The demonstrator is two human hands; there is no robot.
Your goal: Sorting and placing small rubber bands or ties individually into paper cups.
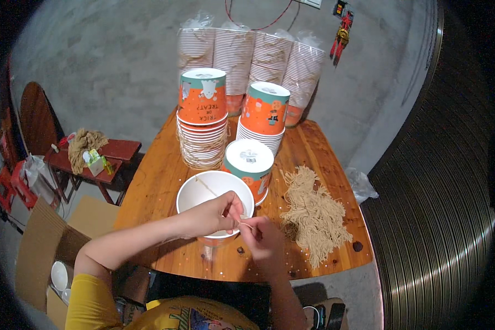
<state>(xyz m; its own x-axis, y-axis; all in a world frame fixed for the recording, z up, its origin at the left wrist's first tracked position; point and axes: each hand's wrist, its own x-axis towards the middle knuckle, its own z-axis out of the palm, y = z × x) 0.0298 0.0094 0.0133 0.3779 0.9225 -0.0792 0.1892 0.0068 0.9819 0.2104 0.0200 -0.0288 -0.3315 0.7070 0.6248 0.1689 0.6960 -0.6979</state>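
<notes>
A white-lined paper tub [190,193] stands mouth up at the table's near side, its orange outer wall partly showing below my left arm. A strand of tan string [205,186] lies across its inside. At the near right part of the rim, my left hand [221,213] pinches the string between thumb and fingers. My right hand [263,242] is close beside it, fingers closed on the string's thin end. Just beyond the tub, an orange and green paper tub [249,159] sits upside down. A loose heap of tan strings [316,217] lies right of my right hand.
Two stacks of upturned tubs, a left stack [202,102] with strings hanging round it and a right stack [265,113], stand farther back. Several plastic-wrapped tub stacks [234,60] line the wall. A cardboard box [38,258] holding white tubs is at left; a red bench [121,148] stands beyond.
</notes>
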